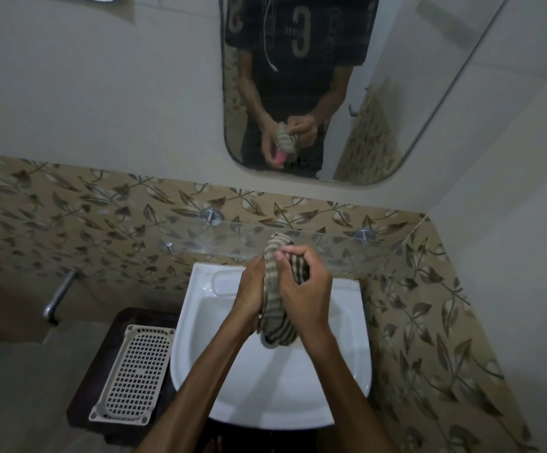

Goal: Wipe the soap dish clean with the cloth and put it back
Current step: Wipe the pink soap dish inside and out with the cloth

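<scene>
Both hands are held together above the white sink [265,387]. A grey and dark striped cloth [273,282] is wrapped between them. My right hand [308,289] is closed on the cloth and presses it against what my left hand [249,295] holds. Seen directly, the cloth and hands hide the soap dish. In the mirror's reflection a pink soap dish [279,160] shows in my left hand, under the cloth.
A glass shelf [200,235] on metal pegs runs along the leaf-patterned wall just behind the hands. A white perforated tray [135,371] lies on a dark stool [82,387] left of the sink. A metal handle [58,297] sticks out of the left wall. The mirror [380,93] hangs above.
</scene>
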